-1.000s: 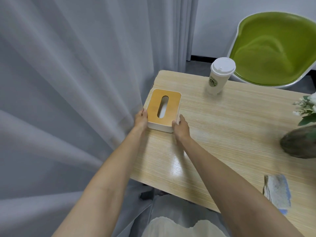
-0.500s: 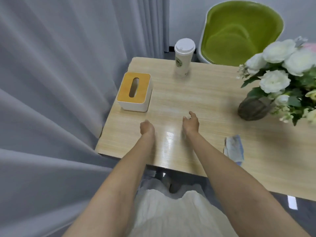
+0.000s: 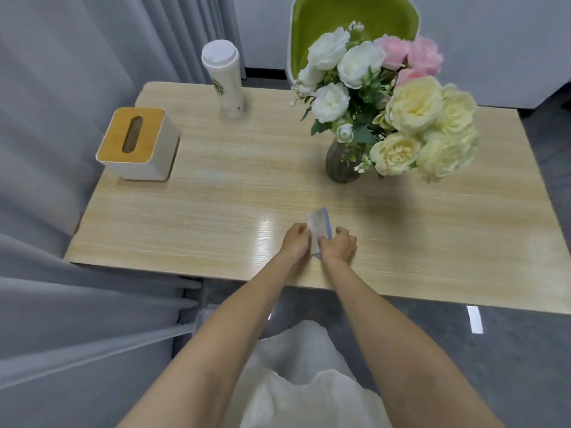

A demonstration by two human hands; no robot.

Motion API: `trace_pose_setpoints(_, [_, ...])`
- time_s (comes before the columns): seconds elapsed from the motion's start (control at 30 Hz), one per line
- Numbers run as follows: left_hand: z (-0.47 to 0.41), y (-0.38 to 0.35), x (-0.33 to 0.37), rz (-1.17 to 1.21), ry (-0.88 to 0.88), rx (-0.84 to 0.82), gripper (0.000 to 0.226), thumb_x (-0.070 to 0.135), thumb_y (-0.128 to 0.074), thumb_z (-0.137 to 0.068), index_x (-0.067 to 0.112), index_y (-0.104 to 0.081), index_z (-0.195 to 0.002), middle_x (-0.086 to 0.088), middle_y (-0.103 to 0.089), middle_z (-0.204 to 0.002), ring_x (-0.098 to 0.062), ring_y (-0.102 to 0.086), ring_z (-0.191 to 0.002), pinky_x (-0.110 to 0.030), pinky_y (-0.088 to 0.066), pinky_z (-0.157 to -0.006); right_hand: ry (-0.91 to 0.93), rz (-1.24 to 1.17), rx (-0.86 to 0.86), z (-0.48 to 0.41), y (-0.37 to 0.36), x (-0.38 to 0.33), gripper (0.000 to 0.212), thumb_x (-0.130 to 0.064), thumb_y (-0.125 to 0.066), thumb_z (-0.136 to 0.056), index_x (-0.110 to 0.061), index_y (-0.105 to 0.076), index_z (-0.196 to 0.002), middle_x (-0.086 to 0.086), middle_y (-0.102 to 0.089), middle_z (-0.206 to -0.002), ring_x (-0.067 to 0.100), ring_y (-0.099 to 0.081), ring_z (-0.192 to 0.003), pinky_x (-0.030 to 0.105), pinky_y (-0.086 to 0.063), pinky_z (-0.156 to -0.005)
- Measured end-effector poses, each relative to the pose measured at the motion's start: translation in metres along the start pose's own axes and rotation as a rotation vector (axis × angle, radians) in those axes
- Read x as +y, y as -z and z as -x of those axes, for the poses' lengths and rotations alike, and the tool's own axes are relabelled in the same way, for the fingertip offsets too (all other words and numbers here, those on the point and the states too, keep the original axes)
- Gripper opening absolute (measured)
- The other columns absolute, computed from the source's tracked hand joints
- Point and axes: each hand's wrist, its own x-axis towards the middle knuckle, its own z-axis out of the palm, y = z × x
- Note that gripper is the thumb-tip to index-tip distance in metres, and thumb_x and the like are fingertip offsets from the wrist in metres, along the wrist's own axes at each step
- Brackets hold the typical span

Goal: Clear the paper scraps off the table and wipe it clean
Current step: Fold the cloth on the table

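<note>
Fingers (image 3: pixel 301 229) pinching blue-edged cloth (image 3: pixel 318 222), wooden table (image 3: pixel 216 211)

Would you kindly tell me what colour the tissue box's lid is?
The lid is honey-orange; head view.

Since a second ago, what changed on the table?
The left hand and right hand let go of the white tissue box with the wooden lid, moved right along the near edge and now grip the white cloth with a blue border. Box, white lidded paper cup and flower vase stayed put.
</note>
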Motion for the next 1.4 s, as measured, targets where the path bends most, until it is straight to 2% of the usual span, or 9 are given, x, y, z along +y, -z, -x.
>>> trace_pose_setpoints(0.13, [0.005, -0.017, -0.007, 0.115, 0.061, 0.023, 0.044, 0.012, -0.046, -0.097, 0.007, -0.036, -0.140, -0.007, -0.047, -0.136, -0.023, -0.052, -0.119, -0.021, -0.040, -0.084, 0.062, 0.010, -0.026, -0.006, 0.004, 0.011, 0.025, -0.030, -0.065, -0.077, -0.018, -0.069, -0.098, 0.006, -0.054, -0.115, 0.027, -0.048, -0.110, 0.037, -0.045, -0.094])
trace_pose_setpoints(0.23, [0.014, -0.012, -0.023, 0.170, 0.071, 0.074, 0.061, 0.018, -0.056, -0.095, 0.008, -0.026, -0.148, -0.007, -0.035, -0.150, -0.022, -0.045, -0.129, -0.024, -0.038, -0.098, 0.129, -0.182, -0.116, 0.007, 0.006, 0.009, 0.015, -0.021, -0.067, -0.075, -0.020, -0.056, -0.085, -0.001, -0.059, -0.086, 0.023, -0.059, -0.087, 0.029, -0.048, -0.067])
trace_pose_setpoints(0.37, [0.026, 0.016, -0.039, 0.288, 0.023, 0.184, 0.061, 0.023, -0.060, -0.093, 0.012, -0.031, -0.145, -0.011, -0.042, -0.142, -0.025, -0.051, -0.123, -0.039, -0.043, -0.105, 0.211, -0.332, -0.323, 0.037, 0.006, -0.005, 0.020, -0.021, -0.067, -0.084, -0.013, -0.048, -0.081, -0.006, -0.051, -0.069, 0.013, -0.051, -0.063, 0.013, -0.036, -0.046])
trace_pose_setpoints(0.6, [0.063, 0.089, -0.087, 0.452, 0.000, 0.318, 0.034, 0.020, -0.065, -0.088, 0.010, -0.058, -0.121, -0.012, -0.066, -0.111, -0.020, -0.066, -0.089, -0.022, -0.052, -0.063, 0.136, -0.282, -0.733, 0.096, -0.033, -0.012, 0.019, 0.005, -0.053, -0.077, -0.011, -0.057, -0.087, 0.010, -0.060, -0.083, 0.019, -0.056, -0.066, 0.022, -0.045, -0.054])
trace_pose_setpoints(0.73, [0.099, 0.131, -0.150, 0.612, 0.079, 0.368, 0.025, 0.013, -0.066, -0.087, 0.003, -0.064, -0.110, -0.015, -0.067, -0.099, -0.022, -0.065, -0.083, -0.030, -0.053, -0.070, 0.152, -0.140, -0.854, 0.144, -0.072, 0.006, 0.022, 0.005, -0.051, -0.076, -0.015, -0.058, -0.081, 0.006, -0.060, -0.081, 0.018, -0.056, -0.070, 0.023, -0.044, -0.056])
trace_pose_setpoints(0.93, [0.114, 0.170, -0.248, 0.557, 0.201, 0.417, 0.023, 0.000, -0.058, -0.088, 0.015, -0.053, -0.070, 0.000, -0.054, -0.063, -0.011, -0.054, -0.060, -0.018, -0.045, -0.053, 0.080, -0.095, -0.799, 0.188, -0.151, 0.067, 0.028, 0.013, -0.058, -0.076, 0.005, -0.062, -0.103, 0.009, -0.062, -0.089, 0.010, -0.057, -0.068, 0.009, -0.045, -0.047])
trace_pose_setpoints(1.1, [0.082, 0.177, -0.335, 0.441, 0.257, 0.518, 0.030, 0.005, -0.069, -0.082, 0.020, -0.050, -0.065, 0.004, -0.045, -0.063, -0.011, -0.044, -0.060, -0.019, -0.038, -0.054, -0.052, -0.005, -0.723, 0.178, -0.235, 0.133, 0.027, 0.003, -0.069, -0.078, -0.008, -0.055, -0.098, 0.017, -0.065, -0.100, 0.021, -0.060, -0.080, 0.024, -0.050, -0.065])
trace_pose_setpoints(1.27, [0.018, 0.170, -0.438, 0.496, 0.338, 0.596, 0.010, 0.009, -0.068, -0.085, 0.008, -0.061, -0.092, -0.003, -0.054, -0.078, -0.015, -0.052, -0.071, -0.007, -0.040, -0.047, -0.187, -0.004, -0.754, 0.146, -0.329, 0.195, 0.034, 0.012, -0.056, -0.083, -0.009, -0.051, -0.109, 0.013, -0.058, -0.098, 0.019, -0.058, -0.074, 0.030, -0.052, -0.058])
trace_pose_setpoints(1.4, [-0.047, 0.154, -0.524, 0.616, 0.459, 0.605, 0.035, -0.009, -0.065, -0.080, 0.012, -0.055, -0.106, -0.006, -0.055, -0.088, -0.018, -0.054, -0.077, -0.013, -0.042, -0.051, -0.189, 0.002, -0.703, 0.105, -0.415, 0.258, 0.039, 0.016, -0.061, -0.077, -0.013, -0.048, -0.100, 0.016, -0.057, -0.106, 0.029, -0.058, -0.090, 0.040, -0.054, -0.062])
